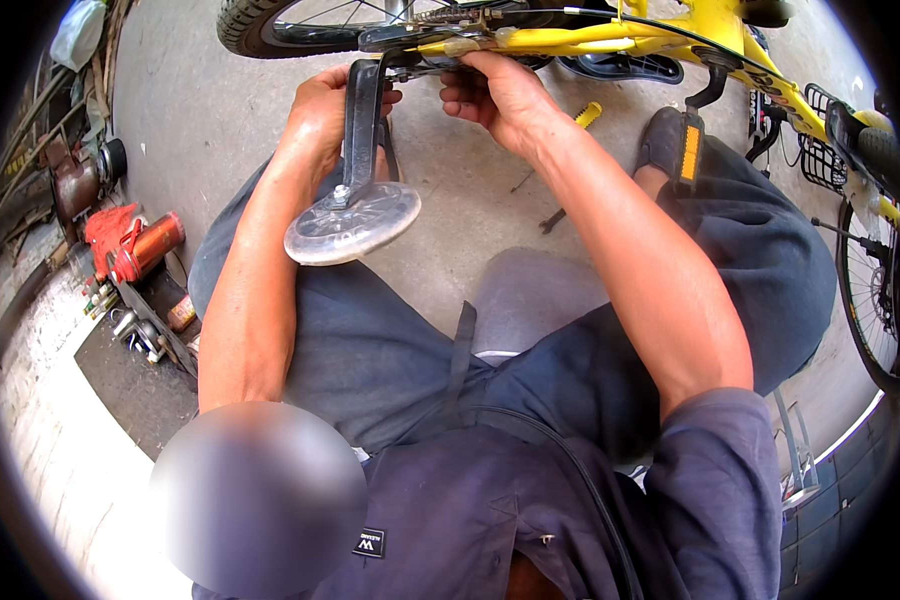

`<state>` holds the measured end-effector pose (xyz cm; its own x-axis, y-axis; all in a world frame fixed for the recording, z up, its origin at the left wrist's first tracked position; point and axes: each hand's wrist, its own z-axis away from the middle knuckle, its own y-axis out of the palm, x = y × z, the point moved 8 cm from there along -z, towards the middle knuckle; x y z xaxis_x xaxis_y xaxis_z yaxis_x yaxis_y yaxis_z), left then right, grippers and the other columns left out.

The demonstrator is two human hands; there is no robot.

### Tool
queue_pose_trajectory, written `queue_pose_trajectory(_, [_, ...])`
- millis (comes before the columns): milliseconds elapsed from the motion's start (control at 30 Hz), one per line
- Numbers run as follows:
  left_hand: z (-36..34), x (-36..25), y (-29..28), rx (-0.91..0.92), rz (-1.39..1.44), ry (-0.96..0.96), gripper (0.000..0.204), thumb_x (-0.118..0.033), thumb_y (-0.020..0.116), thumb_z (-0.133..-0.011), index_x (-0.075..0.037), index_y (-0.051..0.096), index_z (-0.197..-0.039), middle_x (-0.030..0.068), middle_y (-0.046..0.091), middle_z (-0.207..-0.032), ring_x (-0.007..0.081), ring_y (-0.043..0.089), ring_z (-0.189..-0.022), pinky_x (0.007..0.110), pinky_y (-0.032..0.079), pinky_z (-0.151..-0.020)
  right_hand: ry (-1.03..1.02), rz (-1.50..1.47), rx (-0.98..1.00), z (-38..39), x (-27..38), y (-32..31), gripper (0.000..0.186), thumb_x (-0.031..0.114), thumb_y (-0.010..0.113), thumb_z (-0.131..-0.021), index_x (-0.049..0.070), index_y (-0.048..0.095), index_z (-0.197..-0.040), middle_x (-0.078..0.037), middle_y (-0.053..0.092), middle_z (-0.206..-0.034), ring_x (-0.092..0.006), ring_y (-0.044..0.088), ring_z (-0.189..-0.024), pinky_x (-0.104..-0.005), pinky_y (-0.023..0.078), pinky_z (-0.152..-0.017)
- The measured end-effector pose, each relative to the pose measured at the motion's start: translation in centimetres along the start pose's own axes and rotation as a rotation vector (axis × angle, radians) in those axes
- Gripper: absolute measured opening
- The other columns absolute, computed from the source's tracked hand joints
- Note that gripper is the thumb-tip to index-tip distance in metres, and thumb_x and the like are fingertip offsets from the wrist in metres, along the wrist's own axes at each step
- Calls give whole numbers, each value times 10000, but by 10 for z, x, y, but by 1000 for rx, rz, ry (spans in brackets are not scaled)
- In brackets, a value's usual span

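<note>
A yellow bicycle (580,38) lies across the top of the head view, its rear wheel (255,25) to the left. From its axle area a black bracket (362,120) comes toward me and carries a small clear training wheel (353,225) at its near end. My left hand (318,115) is closed round the bracket near its upper end, with fingertips showing past the far side. Just to the right, my right hand (500,100) has its fingers curled in beneath the frame by the chain area. Whatever those fingers pinch is hidden.
On the floor between my legs lie a yellow-handled tool (588,113) and a dark wrench (552,221). A pedal (690,150) hangs beside my right foot. At left are an orange can (150,247) and assorted parts; another bicycle wheel (870,290) stands at right.
</note>
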<state>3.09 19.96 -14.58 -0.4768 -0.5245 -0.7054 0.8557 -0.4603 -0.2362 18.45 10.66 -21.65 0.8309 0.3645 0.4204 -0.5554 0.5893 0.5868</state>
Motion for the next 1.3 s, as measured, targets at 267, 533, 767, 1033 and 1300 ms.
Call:
queue_pose_trajectory(267, [0, -1, 2, 5, -22, -5, 214, -94, 612, -932, 58, 622, -1082, 176, 708, -937, 205, 696, -852, 297, 559, -776, -69, 37, -54, 5, 2, 0, 231, 209, 602, -930, -3, 606, -1022, -90, 649, -814, -193, 666, -681, -328, 601, -594])
queue_pose_trajectory(533, [2, -1, 3, 5, -28, -24, 215, -91, 604, -934, 48, 620, -1097, 173, 702, -959, 195, 674, -850, 299, 549, -760, -86, 39, -96, 8, 0, 0, 239, 204, 611, -928, -14, 593, -1023, -93, 641, -821, -187, 663, -665, -314, 600, -578])
queue_pose_trajectory(767, [22, -6, -12, -4, -46, -127, 316, -242, 554, -989, 50, 607, -1097, 176, 677, -973, 237, 679, -911, 359, 572, -837, -32, 48, -126, 7, 4, 4, 252, 205, 545, -960, -15, 564, -1081, -101, 630, -834, -204, 662, -676, -329, 589, -558])
queue_pose_trajectory(1033, [65, -28, 17, 260, -34, -161, 406, -360, 612, -962, 34, 560, -1044, 149, 671, -826, 191, 688, -637, 289, 592, -583, 128, -114, -96, -8, -6, 1, 226, 203, 379, -1018, 40, 535, -1006, -68, 578, -769, -142, 525, -575, -279, 472, -459])
queue_pose_trajectory(1300, [63, -29, 20, 258, -153, -151, 383, -368, 636, -933, 4, 559, -984, 84, 638, -728, 128, 615, -541, 250, 518, -497, 222, -26, -149, 4, -1, 9, 147, 181, 384, -1005, 96, 496, -960, -42, 509, -708, -101, 397, -508, -245, 302, -419])
